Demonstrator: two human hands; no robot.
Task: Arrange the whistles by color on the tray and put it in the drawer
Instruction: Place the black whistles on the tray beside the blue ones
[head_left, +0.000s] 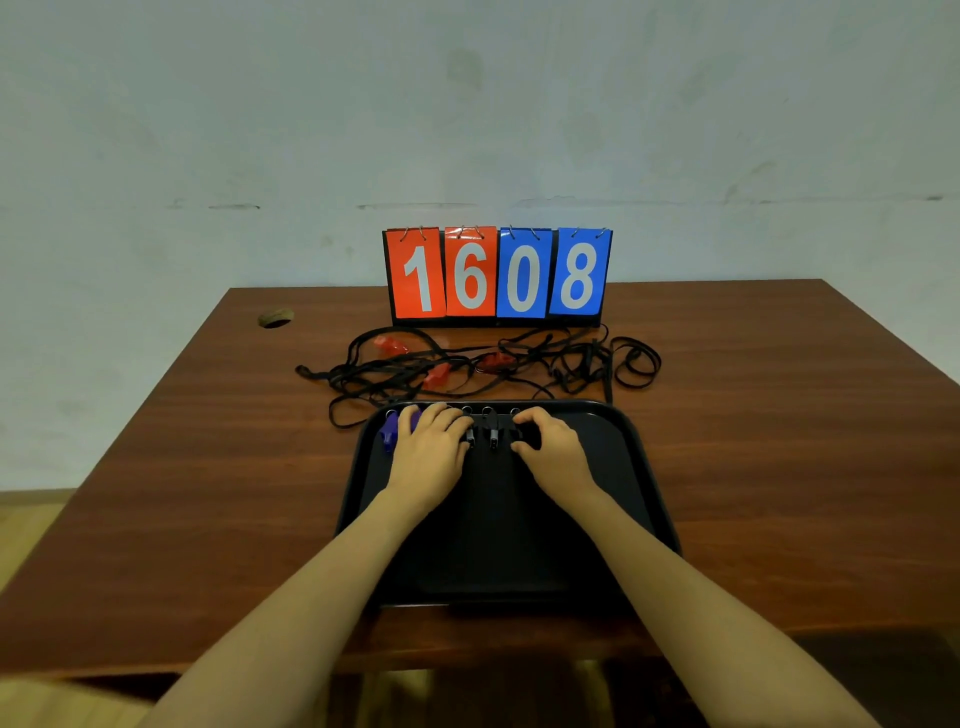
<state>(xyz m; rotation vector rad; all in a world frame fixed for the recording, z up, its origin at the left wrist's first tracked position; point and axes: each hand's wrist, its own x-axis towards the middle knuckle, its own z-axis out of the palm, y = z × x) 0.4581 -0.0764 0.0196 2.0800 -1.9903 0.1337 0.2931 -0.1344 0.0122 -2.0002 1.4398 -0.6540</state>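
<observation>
A black tray (613, 499) lies on the brown table in front of me. Along its far edge sit blue whistles (388, 430) at the left and black whistles (492, 434) in the middle. My left hand (434, 452) lies over the whistles between the blue and the black ones, fingers curled down on them. My right hand (550, 449) rests at the right end of the black row, and its fingers curl on a black whistle there. Three red whistles (437, 375) lie beyond the tray among tangled black lanyards (571, 364).
A flip scoreboard (497, 275) reading 1608 stands at the back of the table (779, 389), against the wall. A round cable hole (275, 318) is at the back left. The table's near edge runs below my forearms.
</observation>
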